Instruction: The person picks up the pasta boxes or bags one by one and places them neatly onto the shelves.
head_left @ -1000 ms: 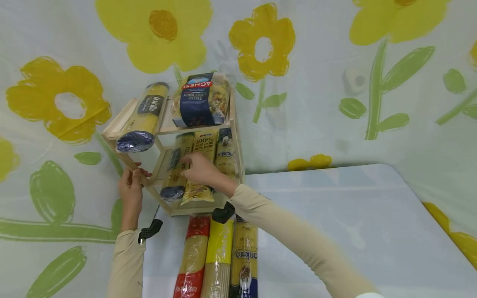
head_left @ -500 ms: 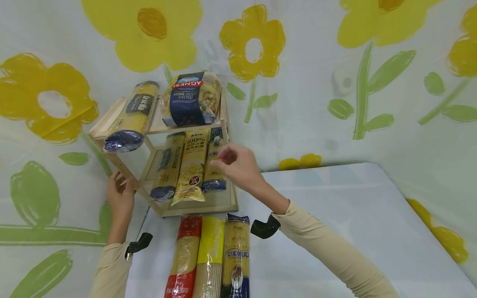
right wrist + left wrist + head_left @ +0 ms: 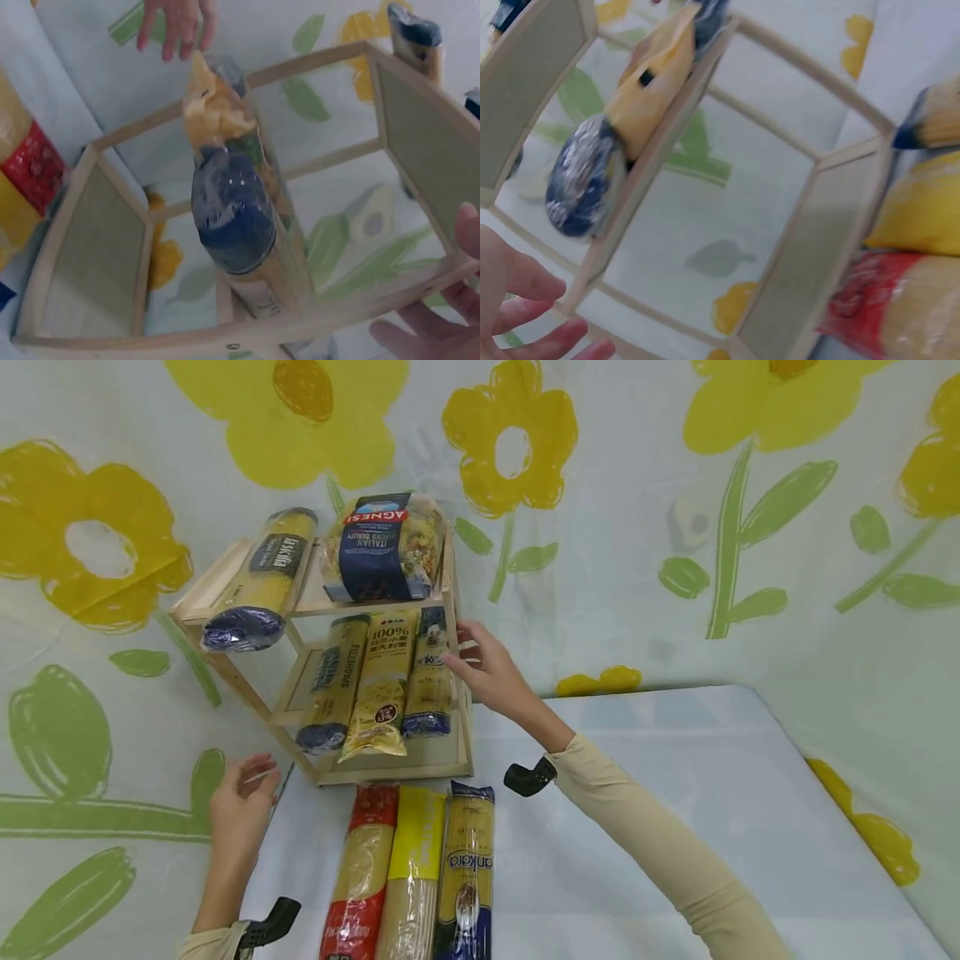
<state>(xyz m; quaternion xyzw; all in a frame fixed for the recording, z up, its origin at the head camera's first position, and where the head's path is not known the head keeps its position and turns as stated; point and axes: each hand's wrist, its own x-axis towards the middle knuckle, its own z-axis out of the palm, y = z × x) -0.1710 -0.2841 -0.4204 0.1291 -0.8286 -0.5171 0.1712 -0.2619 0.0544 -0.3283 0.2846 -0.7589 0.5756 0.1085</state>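
A two-tier wooden shelf (image 3: 397,771) holds packs of pasta. On its middle tier lie a spaghetti pack (image 3: 336,681), a yellow noodle pack (image 3: 380,681) and a blue-ended pasta pack (image 3: 429,681), side by side. My right hand (image 3: 491,668) is at the shelf's right upright, thumb on the near side and fingers round behind it, as the right wrist view also shows. Below the shelf's left side, my left hand (image 3: 242,802) holds nothing, fingers loosely bent. In the left wrist view its fingers (image 3: 547,337) appear close to the wooden frame (image 3: 585,281).
On the top tier sit a long pasta pack (image 3: 262,577) and a bulky Agnesi pasta bag (image 3: 384,547). In front of the shelf a red pack (image 3: 360,868), a yellow pack (image 3: 411,868) and an Ankara spaghetti pack (image 3: 467,868) lie on the white table (image 3: 637,793). A flowered backdrop stands behind.
My right hand has left the packs on the middle tier and moved right to the shelf's right upright. My left hand has let go of the left upright and dropped lower.
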